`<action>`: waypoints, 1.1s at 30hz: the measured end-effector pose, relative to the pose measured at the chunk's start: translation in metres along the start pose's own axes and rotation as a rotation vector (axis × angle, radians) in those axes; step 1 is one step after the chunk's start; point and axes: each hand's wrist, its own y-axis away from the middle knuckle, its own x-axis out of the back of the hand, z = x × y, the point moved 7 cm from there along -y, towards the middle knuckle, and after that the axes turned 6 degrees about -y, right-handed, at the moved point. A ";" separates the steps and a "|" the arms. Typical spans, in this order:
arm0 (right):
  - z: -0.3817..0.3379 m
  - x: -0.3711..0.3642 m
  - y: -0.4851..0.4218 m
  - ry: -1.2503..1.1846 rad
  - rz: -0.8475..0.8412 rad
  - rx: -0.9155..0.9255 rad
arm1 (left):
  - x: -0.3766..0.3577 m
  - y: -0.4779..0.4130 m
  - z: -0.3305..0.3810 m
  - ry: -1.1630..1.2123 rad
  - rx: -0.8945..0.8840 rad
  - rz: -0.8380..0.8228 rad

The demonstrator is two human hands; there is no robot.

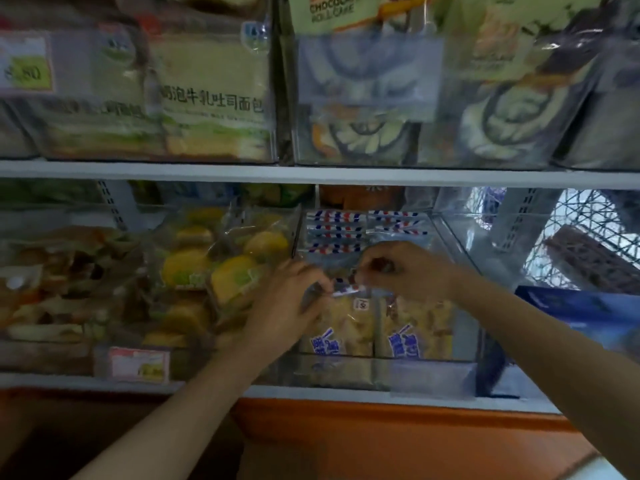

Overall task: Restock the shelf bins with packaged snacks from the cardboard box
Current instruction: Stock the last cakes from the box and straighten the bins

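Observation:
A clear plastic shelf bin [450,237] on the lower shelf holds several snack packets with red-and-blue striped top edges. Two yellow packets [349,327] with blue lettering stand at its front. My left hand [287,306] pinches the striped top edge of the front left packet. My right hand [405,268] pinches the top of a packet just behind and to the right of it. Both hands are over the bin's front half. The cardboard box is out of view.
The bin to the left holds yellow cake packets [221,268]. The upper shelf [311,173] carries bread and chocolate roll cake packs in clear bins. A blue box [581,310] sits at the right. An orange ledge [381,431] runs below the shelf.

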 end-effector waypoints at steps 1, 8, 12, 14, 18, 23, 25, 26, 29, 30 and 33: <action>0.004 0.004 -0.002 -0.026 -0.003 -0.031 | 0.000 0.002 0.002 0.015 -0.005 -0.011; 0.004 -0.006 -0.027 0.231 -0.195 -0.093 | 0.008 0.018 0.005 0.088 0.097 -0.055; -0.002 -0.003 -0.027 0.179 -0.118 -0.017 | 0.013 0.009 0.018 0.034 0.059 -0.037; -0.007 0.004 -0.024 0.073 -0.049 0.028 | 0.014 0.007 0.019 0.029 0.049 -0.011; -0.017 0.004 -0.015 -0.072 -0.026 0.099 | 0.007 0.004 0.018 -0.057 0.035 0.009; -0.005 0.004 -0.013 -0.167 -0.148 0.033 | 0.005 0.004 0.016 -0.003 0.025 0.033; 0.001 0.019 -0.024 -0.120 0.019 0.040 | 0.006 0.005 0.013 0.046 0.062 0.040; 0.004 0.022 -0.031 -0.050 0.053 0.032 | 0.005 0.005 0.010 0.074 0.096 0.037; 0.020 0.006 -0.045 0.181 -0.054 -0.074 | 0.006 0.003 0.005 0.072 0.139 0.013; 0.023 0.003 -0.047 0.194 -0.052 -0.096 | 0.007 0.002 0.006 0.050 0.118 0.006; 0.018 0.016 -0.042 0.057 0.071 -0.038 | 0.012 0.001 0.008 0.048 0.095 -0.002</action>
